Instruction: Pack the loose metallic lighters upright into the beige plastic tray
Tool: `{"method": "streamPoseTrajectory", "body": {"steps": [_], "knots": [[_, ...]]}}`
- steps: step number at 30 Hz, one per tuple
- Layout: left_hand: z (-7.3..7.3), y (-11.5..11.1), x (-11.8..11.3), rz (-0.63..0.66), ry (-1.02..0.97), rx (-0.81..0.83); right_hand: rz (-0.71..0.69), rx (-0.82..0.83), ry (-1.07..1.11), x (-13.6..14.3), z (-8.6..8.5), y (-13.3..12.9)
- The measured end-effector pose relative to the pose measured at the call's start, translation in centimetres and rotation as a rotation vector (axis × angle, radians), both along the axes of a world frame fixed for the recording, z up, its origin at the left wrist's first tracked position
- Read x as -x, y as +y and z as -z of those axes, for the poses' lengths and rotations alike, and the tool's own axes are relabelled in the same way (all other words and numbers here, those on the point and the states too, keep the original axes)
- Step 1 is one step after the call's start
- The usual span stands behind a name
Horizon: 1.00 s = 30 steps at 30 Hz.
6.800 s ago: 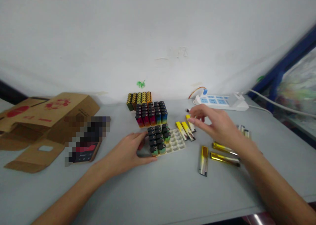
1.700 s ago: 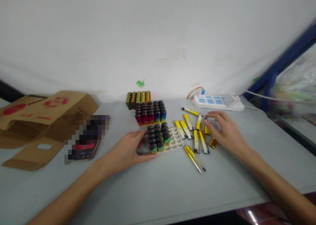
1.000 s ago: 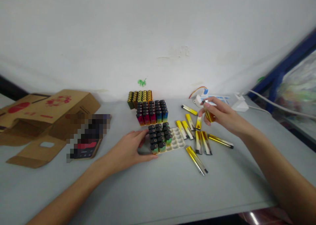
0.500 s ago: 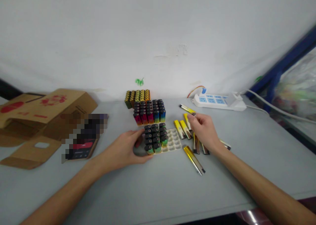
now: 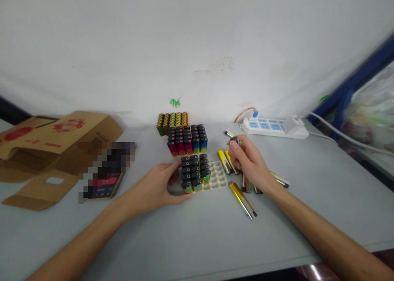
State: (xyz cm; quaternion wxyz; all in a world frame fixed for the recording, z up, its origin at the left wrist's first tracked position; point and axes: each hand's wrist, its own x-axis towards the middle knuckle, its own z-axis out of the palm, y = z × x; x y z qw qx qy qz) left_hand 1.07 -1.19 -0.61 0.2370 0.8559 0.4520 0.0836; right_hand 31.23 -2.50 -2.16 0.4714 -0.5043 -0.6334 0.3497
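Note:
My left hand (image 5: 158,186) curves round the left side of a white tray (image 5: 219,180) with round holes, thumb at its front corner and fingers farther back. Black-topped green lighters (image 5: 195,172) stand upright in the tray's left part; holes show on its right. To the right, my right hand (image 5: 248,155) is closed, pinching a lighter (image 5: 234,139) whose dark metal top shows above the fingers; its body is mostly hidden. Beneath and around this hand lie several loose yellow lighters (image 5: 223,161). One gold-and-silver lighter (image 5: 242,199) lies nearer the front.
Red and blue lighters (image 5: 187,143) stand in a block behind the tray, with gold-topped ones (image 5: 172,120) by the wall. A white power strip (image 5: 273,127) lies at the back right. On the left are an open cardboard box (image 5: 74,129) and a phone (image 5: 106,186).
My right hand has lifted a lighter from the loose ones and moved slightly left and up, turning it more upright. My left hand stays at the tray.

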Motion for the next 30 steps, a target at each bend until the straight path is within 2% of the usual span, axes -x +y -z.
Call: {"method": "streamPoseTrajectory", "body": {"steps": [6,11,22,26,30], "knots": [[-0.2,-0.1,-0.3,-0.011,-0.044,-0.003,-0.141,-0.178,-0.039,0.3,-1.6,-1.0],[-0.2,-0.2,-0.3,-0.021,-0.039,0.021,-0.290,-0.120,-0.063,0.4,-1.8,-2.0],[0.1,-0.1,-0.3,0.015,-0.066,0.003,-0.292,-0.280,-0.207,1.3,0.1,-2.4],[-0.1,-0.1,-0.4,0.008,-0.071,0.010,-0.270,-0.214,-0.268,1.8,-0.3,-2.8],[-0.3,-0.2,-0.4,-0.007,-0.048,0.022,-0.239,-0.207,-0.356,1.0,-1.7,-2.7]]}}
